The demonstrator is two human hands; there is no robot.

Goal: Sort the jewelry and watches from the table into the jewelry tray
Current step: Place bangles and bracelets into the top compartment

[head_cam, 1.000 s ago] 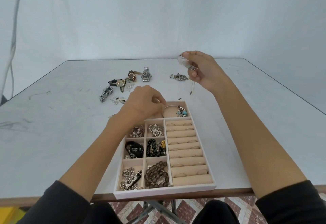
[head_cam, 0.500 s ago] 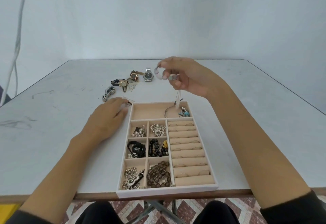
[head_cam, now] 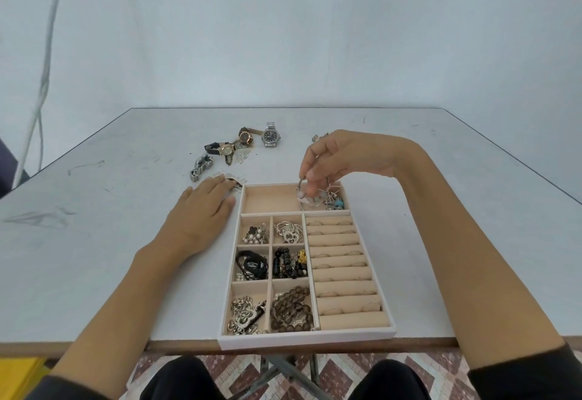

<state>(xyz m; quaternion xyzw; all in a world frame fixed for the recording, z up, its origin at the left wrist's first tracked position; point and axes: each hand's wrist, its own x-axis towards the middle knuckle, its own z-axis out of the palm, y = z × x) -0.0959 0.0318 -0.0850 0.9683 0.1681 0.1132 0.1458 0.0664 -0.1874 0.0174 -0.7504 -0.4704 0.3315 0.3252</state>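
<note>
The jewelry tray (head_cam: 308, 338) sits at the near edge of the table (head_cam: 94, 242), its front wall just overhanging. The right hand (head_cam: 343, 160) hangs over the tray's wide far compartment, fingers curled downward, thumb and forefinger pinching a pale beaded piece (head_cam: 307, 198) that dangles into the right half of that compartment (whether it is a bracelet or a pendant is hard to tell). Just beside it, at the compartment's right end, lies a turquoise bead charm (head_cam: 338, 203).

The left hand (head_cam: 201, 213) lies flat on the table just left of the tray's far-left corner, fingers straight, with the fingertips resting on a small silvery piece (head_cam: 232, 181).

Toward the far middle of the table lie a steel watch (head_cam: 271, 136), a brown-strap watch (head_cam: 245, 136), a gold-faced watch (head_cam: 225, 149) on a black strap and a metal-link watch (head_cam: 201, 168), close together. The tray's six small squares hold beads, chains and charms; thin rings sit in the ring rolls (head_cam: 343, 273) along its right side.
</note>
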